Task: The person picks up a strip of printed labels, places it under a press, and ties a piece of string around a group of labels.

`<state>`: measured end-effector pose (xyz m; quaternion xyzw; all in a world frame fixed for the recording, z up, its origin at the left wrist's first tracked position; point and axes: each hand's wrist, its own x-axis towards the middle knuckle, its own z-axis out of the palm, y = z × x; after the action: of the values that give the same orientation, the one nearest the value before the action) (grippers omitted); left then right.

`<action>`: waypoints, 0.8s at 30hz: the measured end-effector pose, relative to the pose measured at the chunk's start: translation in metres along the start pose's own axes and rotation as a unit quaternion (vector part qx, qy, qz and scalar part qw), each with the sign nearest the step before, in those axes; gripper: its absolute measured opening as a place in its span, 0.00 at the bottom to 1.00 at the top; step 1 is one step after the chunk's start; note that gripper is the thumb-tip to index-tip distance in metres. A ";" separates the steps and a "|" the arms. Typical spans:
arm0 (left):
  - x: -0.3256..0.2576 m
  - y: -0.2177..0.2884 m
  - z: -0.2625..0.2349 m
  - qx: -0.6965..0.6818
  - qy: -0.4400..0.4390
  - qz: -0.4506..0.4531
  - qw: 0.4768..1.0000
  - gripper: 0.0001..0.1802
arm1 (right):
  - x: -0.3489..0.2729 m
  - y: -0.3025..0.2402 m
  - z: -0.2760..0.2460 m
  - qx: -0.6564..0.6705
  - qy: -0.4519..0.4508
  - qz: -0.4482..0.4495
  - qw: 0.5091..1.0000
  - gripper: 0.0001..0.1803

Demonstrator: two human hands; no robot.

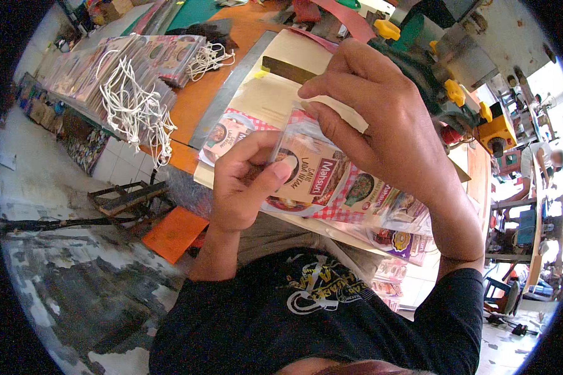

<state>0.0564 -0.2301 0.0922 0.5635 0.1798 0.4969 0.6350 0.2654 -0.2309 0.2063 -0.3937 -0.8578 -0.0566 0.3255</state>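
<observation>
My left hand (247, 178) holds a printed plastic packet (316, 175) by its left edge, thumb on top and fingers behind. The packet is clear film over brown, red and checkered food artwork, tilted up off the bench. My right hand (378, 103) hovers at the packet's upper corner, thumb and forefinger nearly together in a pinch. Whatever lies between those fingertips is too thin or small to make out. Beneath both hands, more printed packets (369, 194) with red checkered borders overlap on a pale board (256, 97). A dark flat strip (286, 69) lies across that board.
Stacks of printed packets (159, 59) with tangled white cords (131, 103) cover the bench at left. Yellow-knobbed machinery (497, 134) stands close on the right. An orange panel (175, 234) sits low at left. Another person (541, 159) is in the far right background.
</observation>
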 end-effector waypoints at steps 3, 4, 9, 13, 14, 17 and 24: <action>0.001 0.002 0.001 0.007 -0.001 0.004 1.000 0.18 | 0.004 -0.004 -0.002 -0.012 -0.025 0.008 1.000 0.10; 0.001 0.001 0.001 0.000 -0.001 0.002 1.000 0.18 | 0.005 -0.004 -0.002 -0.024 -0.024 0.002 0.999 0.10; 0.002 0.001 0.001 -0.009 -0.010 0.005 1.000 0.18 | 0.006 -0.003 0.000 -0.071 0.002 -0.020 0.997 0.09; 0.000 0.001 0.003 0.004 -0.007 0.010 1.000 0.17 | 0.005 -0.004 -0.002 -0.073 0.003 -0.011 0.997 0.09; 0.000 0.000 0.003 0.003 -0.006 0.010 1.000 0.17 | 0.005 -0.002 -0.001 -0.069 0.004 -0.007 0.998 0.09; 0.002 -0.003 0.002 -0.001 -0.011 0.012 1.000 0.17 | 0.004 -0.001 0.000 -0.058 0.011 -0.011 0.998 0.09; 0.002 -0.002 0.003 0.002 -0.013 0.007 1.000 0.17 | 0.004 -0.001 -0.003 -0.058 -0.015 -0.010 0.998 0.08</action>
<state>0.0604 -0.2299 0.0914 0.5722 0.1687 0.4938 0.6327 0.2636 -0.2300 0.2114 -0.4043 -0.8618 -0.1032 0.2885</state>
